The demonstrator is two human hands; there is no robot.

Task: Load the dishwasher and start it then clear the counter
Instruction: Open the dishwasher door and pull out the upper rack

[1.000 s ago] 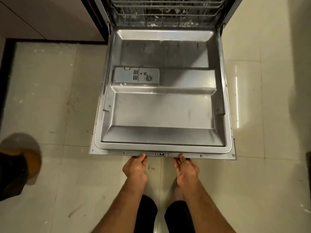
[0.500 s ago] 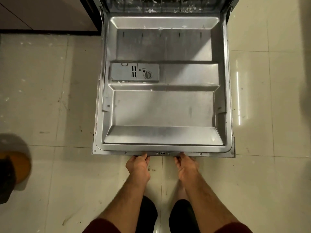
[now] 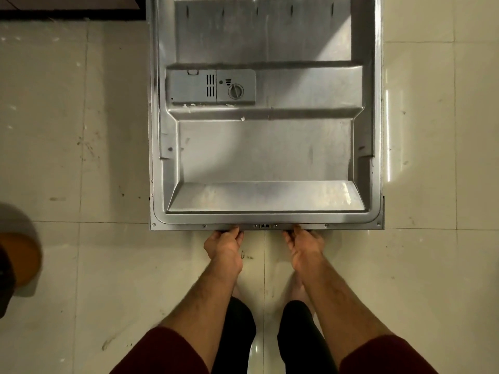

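Note:
The dishwasher door (image 3: pixel 266 155) lies open and flat below me, its steel inner face up. A grey detergent dispenser (image 3: pixel 211 87) sits on its left half. My left hand (image 3: pixel 224 248) grips the door's front edge left of the latch (image 3: pixel 264 226), fingers curled under it. My right hand (image 3: pixel 304 248) grips the same edge right of the latch. The racks and the tub are out of view past the top of the frame.
Beige floor tiles (image 3: pixel 81 144) spread on both sides of the door. A dark cabinet base (image 3: pixel 67 14) runs along the top left. An orange and black object (image 3: pixel 16 265) sits at the left edge. My legs and bare feet stand just behind my hands.
The view has tipped down and closer: the racks have slid out of sight at the top. Both hands keep their hold on the door's front edge.

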